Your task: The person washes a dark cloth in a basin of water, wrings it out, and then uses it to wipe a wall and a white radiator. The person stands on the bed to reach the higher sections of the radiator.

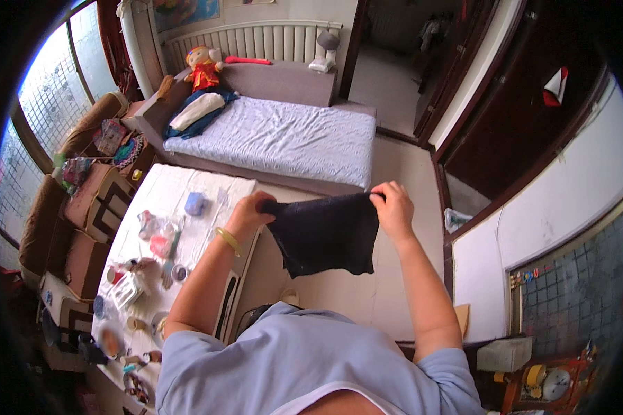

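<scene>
A dark cloth (327,236), black or navy, hangs spread between my two hands in front of my body, above the floor. My left hand (250,211), with a pale yellow bangle (229,241) at the wrist, pinches its upper left corner. The upper right corner is held between thumb and fingers of my right hand (393,207). Its top edge is stretched nearly straight, while the lower edge hangs loose and uneven. Whether it is a garment or a plain piece of fabric, I cannot tell.
To the left stands a table with a white cover (197,181), bearing a blue box (195,203), plastic bags, cups and dishes. A daybed with a light blue sheet (301,135) lies ahead, a doll (203,70) at its back left. Right are a doorway and a wall clock (555,385).
</scene>
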Demonstrator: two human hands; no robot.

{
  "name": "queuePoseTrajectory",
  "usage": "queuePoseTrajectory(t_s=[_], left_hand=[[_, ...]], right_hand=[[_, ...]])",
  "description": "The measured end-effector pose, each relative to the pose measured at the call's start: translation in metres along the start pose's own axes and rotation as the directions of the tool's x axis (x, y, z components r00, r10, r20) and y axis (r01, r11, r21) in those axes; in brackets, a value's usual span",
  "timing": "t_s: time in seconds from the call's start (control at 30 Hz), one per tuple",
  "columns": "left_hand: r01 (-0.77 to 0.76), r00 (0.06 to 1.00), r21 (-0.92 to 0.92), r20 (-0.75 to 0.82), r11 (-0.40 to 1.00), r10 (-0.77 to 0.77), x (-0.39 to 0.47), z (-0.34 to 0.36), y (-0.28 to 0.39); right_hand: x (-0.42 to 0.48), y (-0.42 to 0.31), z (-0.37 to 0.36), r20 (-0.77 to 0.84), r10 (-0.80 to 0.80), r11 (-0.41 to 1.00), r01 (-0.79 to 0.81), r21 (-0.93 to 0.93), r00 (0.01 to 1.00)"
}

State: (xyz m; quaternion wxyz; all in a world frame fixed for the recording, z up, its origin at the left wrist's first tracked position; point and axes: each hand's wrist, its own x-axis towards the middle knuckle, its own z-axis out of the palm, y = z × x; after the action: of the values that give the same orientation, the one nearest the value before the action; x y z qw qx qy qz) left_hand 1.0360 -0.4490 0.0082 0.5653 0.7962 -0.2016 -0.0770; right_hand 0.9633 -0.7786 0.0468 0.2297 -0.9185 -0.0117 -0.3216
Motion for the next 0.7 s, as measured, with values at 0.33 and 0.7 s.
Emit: queuePoseTrajectory(t_s=[0.33,0.7], left_hand=[[-0.192,0.819,0.539,-0.372,0.820,0.436,0.176,-0.099,0.060],[-0.448,0.861,-0.410,-0.439,0.795,0.259,0.281,-0.048,-0.068]], right_hand=[[0.199,-0.006,0.057,-0.127,-0.050,0.983,0.071,0.169,0.991],[0.248,0.020,0.257,0.326,0.452,-0.130,-0.301,0.945,0.830]])
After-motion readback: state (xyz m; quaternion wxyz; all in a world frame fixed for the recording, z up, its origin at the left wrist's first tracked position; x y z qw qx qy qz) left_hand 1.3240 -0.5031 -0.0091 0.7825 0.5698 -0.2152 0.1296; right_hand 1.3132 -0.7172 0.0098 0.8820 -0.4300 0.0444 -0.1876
